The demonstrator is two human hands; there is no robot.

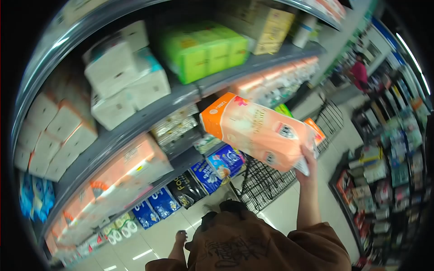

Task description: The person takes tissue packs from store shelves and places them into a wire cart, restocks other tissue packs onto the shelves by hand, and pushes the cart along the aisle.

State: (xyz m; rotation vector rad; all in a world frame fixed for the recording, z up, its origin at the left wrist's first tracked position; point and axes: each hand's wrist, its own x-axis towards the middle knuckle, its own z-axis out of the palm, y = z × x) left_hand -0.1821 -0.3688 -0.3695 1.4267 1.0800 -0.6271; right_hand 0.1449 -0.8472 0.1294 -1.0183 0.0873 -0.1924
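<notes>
My right hand grips the near end of a peach-and-orange tissue pack in plastic wrap, with loose wrap at that end. The pack is held up, tilted, in front of the shelves and above a black wire shopping cart. Behind it, part of an orange item and a bit of bright green show by the cart. Low beside my body hangs my left hand, away from the shelves; its fingers are too small and blurred to read.
Shelves on the left carry white tissue packs, a green tissue pack and large peach packs. Blue packs and a black pack line the bottom. Stocked shelving stands right; a person in red is farther off.
</notes>
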